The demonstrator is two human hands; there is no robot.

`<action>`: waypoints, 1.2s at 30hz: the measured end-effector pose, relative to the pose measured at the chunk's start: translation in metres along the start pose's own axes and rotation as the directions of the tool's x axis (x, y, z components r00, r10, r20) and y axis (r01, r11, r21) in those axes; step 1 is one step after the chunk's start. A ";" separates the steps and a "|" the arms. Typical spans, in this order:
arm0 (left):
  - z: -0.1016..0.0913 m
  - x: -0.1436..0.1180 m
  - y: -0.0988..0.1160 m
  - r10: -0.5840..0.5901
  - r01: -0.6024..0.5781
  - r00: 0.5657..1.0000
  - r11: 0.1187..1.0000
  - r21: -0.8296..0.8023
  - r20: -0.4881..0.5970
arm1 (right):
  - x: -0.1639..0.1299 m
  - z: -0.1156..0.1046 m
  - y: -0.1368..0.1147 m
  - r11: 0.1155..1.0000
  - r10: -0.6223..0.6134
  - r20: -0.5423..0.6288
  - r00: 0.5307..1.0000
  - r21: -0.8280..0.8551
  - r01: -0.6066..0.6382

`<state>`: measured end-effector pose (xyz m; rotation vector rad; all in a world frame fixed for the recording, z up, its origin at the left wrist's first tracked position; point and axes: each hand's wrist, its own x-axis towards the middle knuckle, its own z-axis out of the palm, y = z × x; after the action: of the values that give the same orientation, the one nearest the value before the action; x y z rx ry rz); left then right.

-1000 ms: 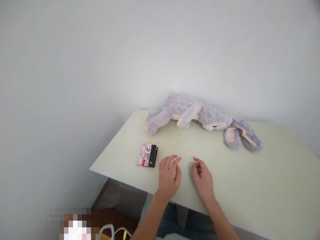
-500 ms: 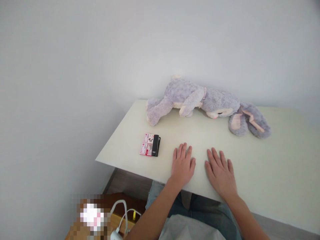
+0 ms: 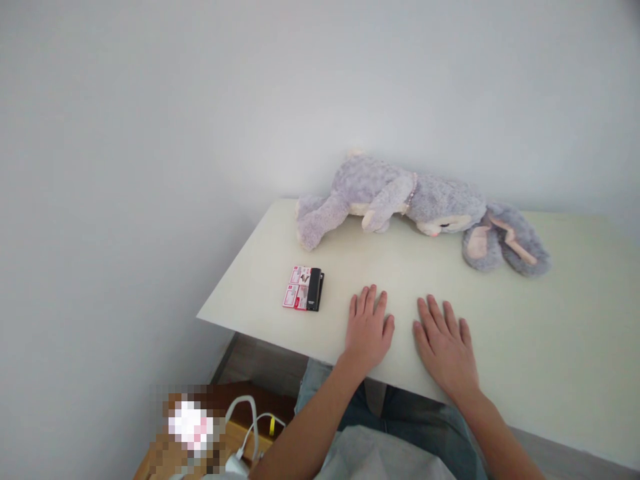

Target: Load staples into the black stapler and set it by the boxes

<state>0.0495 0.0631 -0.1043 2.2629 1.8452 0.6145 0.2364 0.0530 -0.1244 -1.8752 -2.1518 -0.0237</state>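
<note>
My left hand (image 3: 369, 330) lies palm down on the pale table (image 3: 560, 347), fingers stretched out and holding nothing. To its right, my right hand (image 3: 446, 343) rests flat in the same way, its fingers spread. A black stapler (image 3: 314, 289) lies left of my left hand, apart from it. Against the stapler's left side are small white and red boxes (image 3: 297, 287), which look like staple boxes. Beyond both hands, a grey-purple plush rabbit (image 3: 390, 190) is stretched on its side, with its long ears to the right and feet to the left.
A plain wall (image 3: 320, 87) rises behind the table and along its left. Below the table's left front edge stands a wooden surface (image 3: 150, 460) with white cables (image 3: 254, 420) and a pixelated patch. My legs are under the front edge.
The whole view has shifted slightly, so everything appears a little farther right. Both hands stay flat in place on the table, and the stapler, boxes and rabbit have not moved.
</note>
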 end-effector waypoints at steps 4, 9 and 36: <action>-0.001 0.000 0.000 -0.002 0.002 1.000 1.000 0.010 0.002 | 0.000 0.000 0.000 1.000 0.003 0.004 1.000 0.002 -0.003; -0.001 0.000 0.000 -0.002 0.002 1.000 1.000 0.024 0.008 | 0.000 0.001 0.000 1.000 -0.002 0.006 1.000 0.002 0.002; 0.010 0.006 -0.001 0.030 -0.030 0.999 1.000 -0.008 -0.030 | 0.006 -0.001 0.002 0.998 0.051 0.028 0.998 0.047 -0.052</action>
<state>0.0533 0.0702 -0.1128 2.2922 1.8218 0.6624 0.2376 0.0589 -0.1227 -1.9136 -2.1020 0.0637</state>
